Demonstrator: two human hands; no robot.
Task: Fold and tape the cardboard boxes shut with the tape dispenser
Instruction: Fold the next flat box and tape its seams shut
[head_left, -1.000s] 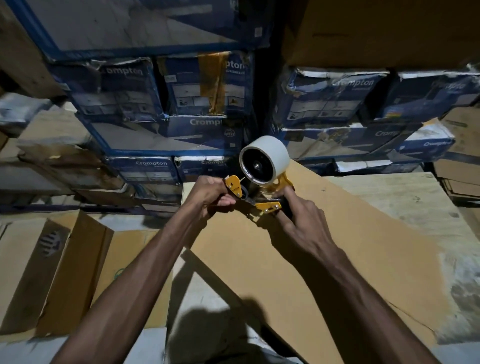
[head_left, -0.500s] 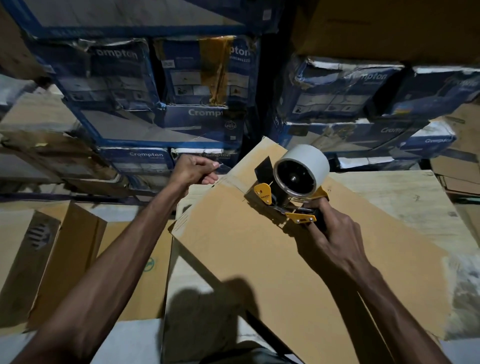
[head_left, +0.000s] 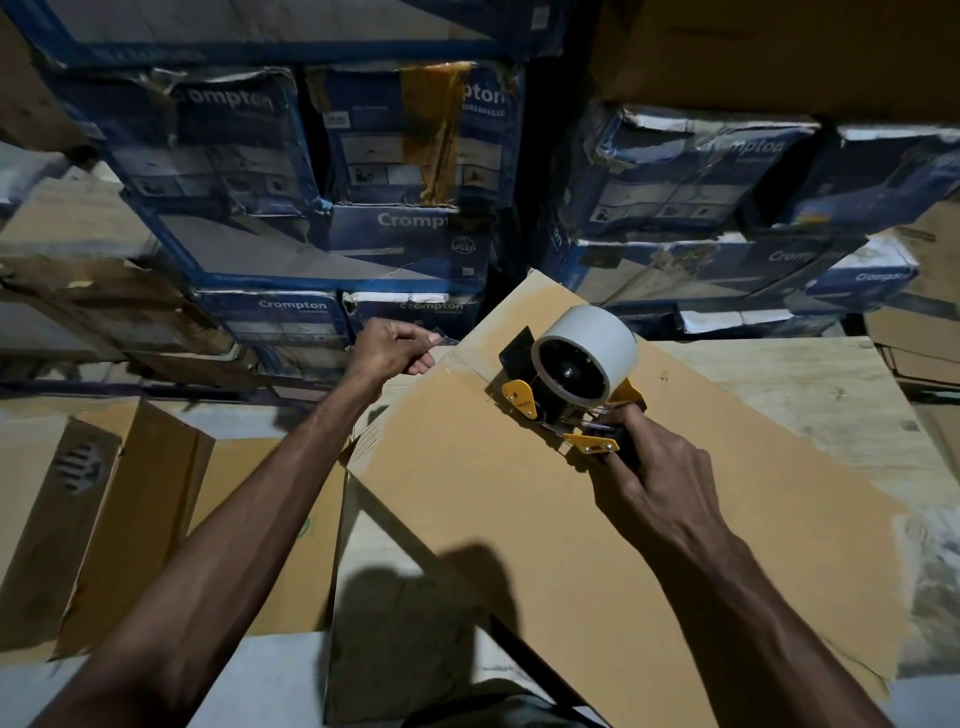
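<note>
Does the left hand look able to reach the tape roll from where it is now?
Probably yes: only bare cardboard lies between the left hand and the tape roll. But it pinches the tape end, so it must let go first.

Two forearms (head_left: 234, 545), bare to the frame edge at 7 and 5 o'clock. Left hand (head_left: 387, 347) and right hand (head_left: 660, 467) ungloved. Garment: dull grey-green cloth (head_left: 493, 711) at 6 o'clock.

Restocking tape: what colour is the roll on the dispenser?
The roll is white; head view.
</note>
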